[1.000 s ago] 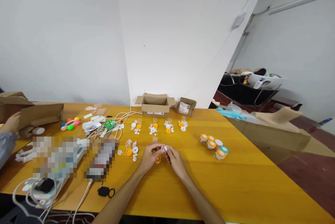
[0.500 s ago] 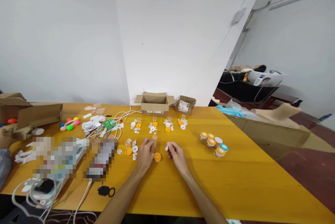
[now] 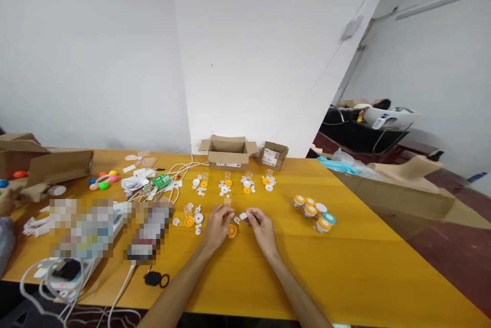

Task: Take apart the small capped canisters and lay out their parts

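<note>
Both my hands rest near the middle of the yellow wooden table (image 3: pixel 345 266). My left hand (image 3: pixel 216 225) is curled, its fingertips by a small clear cup (image 3: pixel 227 200) and an orange lid (image 3: pixel 231 231) lying on the table. My right hand (image 3: pixel 261 224) pinches a small white gear piece (image 3: pixel 243 216); another tiny white piece (image 3: pixel 237 220) lies between the hands. Left of my left hand sits a set of an orange lid, a clear cup and white gears (image 3: pixel 193 217).
Several more sets of gears and orange lids (image 3: pixel 233 184) lie in a row further back, before two open cardboard boxes (image 3: pixel 227 153). Closed jars with orange, white and teal lids (image 3: pixel 315 212) stand to the right. Cables, coloured balls (image 3: pixel 102 181) and clutter fill the left; another person's hand (image 3: pixel 5 200) shows at the far left.
My hands parted and set down on the table, then drew a little closer again. The right hand kept a white gear piece pinched throughout. The orange lid now lies by my left hand.
</note>
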Action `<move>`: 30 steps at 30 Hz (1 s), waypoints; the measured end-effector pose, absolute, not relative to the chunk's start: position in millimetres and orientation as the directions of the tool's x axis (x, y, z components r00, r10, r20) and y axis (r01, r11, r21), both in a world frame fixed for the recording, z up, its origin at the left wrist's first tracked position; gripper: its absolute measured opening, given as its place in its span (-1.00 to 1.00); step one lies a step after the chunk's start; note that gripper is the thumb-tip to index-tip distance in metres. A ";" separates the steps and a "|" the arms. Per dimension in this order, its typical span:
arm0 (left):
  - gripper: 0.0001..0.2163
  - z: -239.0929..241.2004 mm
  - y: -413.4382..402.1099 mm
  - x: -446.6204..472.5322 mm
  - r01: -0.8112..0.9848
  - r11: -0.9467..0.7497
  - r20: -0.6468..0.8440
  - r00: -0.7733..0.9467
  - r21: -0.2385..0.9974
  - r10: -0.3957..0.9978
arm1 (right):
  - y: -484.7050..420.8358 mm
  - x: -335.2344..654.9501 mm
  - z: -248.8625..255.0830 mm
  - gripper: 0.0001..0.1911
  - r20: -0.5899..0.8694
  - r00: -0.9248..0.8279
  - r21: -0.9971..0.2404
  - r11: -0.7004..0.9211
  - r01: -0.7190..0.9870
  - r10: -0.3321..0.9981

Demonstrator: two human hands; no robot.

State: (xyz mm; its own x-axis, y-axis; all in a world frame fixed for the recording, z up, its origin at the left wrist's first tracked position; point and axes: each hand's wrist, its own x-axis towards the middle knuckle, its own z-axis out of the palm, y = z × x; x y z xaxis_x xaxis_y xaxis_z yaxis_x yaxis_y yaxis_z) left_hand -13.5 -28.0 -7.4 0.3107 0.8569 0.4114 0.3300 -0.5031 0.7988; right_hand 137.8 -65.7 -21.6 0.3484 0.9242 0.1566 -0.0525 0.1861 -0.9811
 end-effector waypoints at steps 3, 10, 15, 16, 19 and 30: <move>-0.92 -4.3 -30.8 -10.8 0.308 -0.519 0.408 0.359 0.797 0.840 | -65.9 137.4 -20.9 -0.47 0.174 0.353 -0.974 0.214 -0.076 0.919; -0.90 -3.4 -28.7 -8.8 0.213 -0.431 0.355 0.317 0.877 0.879 | -67.4 131.4 -15.9 -0.62 0.218 0.260 -0.961 0.253 -0.109 0.941; -0.89 -2.4 -28.7 -9.4 0.164 -0.409 0.348 0.303 0.898 0.887 | -68.7 129.4 -14.1 -0.59 0.213 0.220 -0.963 0.243 -0.118 0.952; -0.88 -2.1 -29.2 -9.2 0.158 -0.408 0.349 0.302 0.899 0.887 | -69.2 129.6 -13.6 -0.58 0.213 0.215 -0.966 0.239 -0.102 0.953; -0.87 -1.1 -30.8 -8.7 0.158 -0.397 0.335 0.312 0.904 0.889 | -70.8 130.0 -12.2 -0.57 0.242 0.190 -0.970 0.245 0.012 0.951; -0.71 2.9 -32.7 -11.6 0.092 -0.327 0.260 0.421 0.941 0.869 | -70.9 130.7 -19.8 -0.45 0.300 0.166 -0.915 0.234 0.328 0.940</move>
